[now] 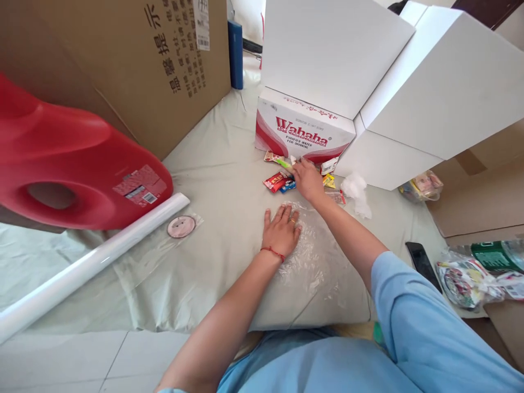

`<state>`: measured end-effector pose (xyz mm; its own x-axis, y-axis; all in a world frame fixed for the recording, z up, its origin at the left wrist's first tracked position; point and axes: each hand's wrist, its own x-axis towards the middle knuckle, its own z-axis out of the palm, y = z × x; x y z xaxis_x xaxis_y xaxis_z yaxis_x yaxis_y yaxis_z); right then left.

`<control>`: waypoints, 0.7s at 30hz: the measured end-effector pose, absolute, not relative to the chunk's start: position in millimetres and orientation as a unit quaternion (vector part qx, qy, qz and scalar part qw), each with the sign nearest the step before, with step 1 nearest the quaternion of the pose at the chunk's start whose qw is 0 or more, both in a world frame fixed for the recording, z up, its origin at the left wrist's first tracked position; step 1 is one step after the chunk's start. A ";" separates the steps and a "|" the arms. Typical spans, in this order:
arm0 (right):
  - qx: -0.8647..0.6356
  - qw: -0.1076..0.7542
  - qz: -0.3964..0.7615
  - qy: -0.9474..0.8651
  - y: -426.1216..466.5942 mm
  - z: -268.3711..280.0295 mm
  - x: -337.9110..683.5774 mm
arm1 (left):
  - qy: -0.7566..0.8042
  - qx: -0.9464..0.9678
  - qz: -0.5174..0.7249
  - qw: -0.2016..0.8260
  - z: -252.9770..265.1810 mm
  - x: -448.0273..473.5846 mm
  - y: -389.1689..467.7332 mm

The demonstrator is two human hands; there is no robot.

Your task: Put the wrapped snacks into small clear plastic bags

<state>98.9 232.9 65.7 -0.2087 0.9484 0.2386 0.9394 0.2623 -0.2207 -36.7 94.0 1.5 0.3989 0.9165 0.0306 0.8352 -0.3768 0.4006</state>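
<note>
A wrinkled pale cloth (221, 218) covers the work surface, crowded by a Wahaha water carton (303, 130), white boxes (434, 93) and a brown cardboard box (110, 60). The hands are apart: the left hand (281, 232) lies spread on crinkled clear plastic (319, 256); the right hand (306, 177) partly hides the snack packets (275, 182) before the carton. Whether it grips the bright green strip (283, 163), I can't tell. A red jug (85, 142) runs out of view.
</note>
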 end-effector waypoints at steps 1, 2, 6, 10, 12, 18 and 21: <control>-0.610 0.211 0.013 -0.763 230.0 70.1 108.0 | 0.533 0.820 0.125 0.165 1.4 -36.9 94.2; -0.611 0.265 0.022 -0.746 225.3 75.5 119.3 | 0.533 0.820 0.126 0.166 1.5 -37.0 94.5; -0.607 0.421 0.207 -0.641 189.5 101.0 175.2 | 0.533 0.817 0.129 0.176 2.9 -36.8 95.2; -0.565 0.275 0.488 -0.606 137.4 117.3 210.4 | 0.534 0.815 0.138 0.176 4.0 -35.0 96.0; -0.515 0.145 0.538 -0.651 115.4 116.2 210.6 | 0.534 0.816 0.140 0.174 3.0 -34.5 96.4; -0.425 -0.001 0.478 -0.769 89.2 79.6 176.3 | 0.523 0.822 0.138 0.181 2.9 -41.5 100.3; -0.515 0.109 0.308 -0.793 82.9 65.9 162.4 | 0.523 0.816 0.138 0.206 7.5 -47.2 104.9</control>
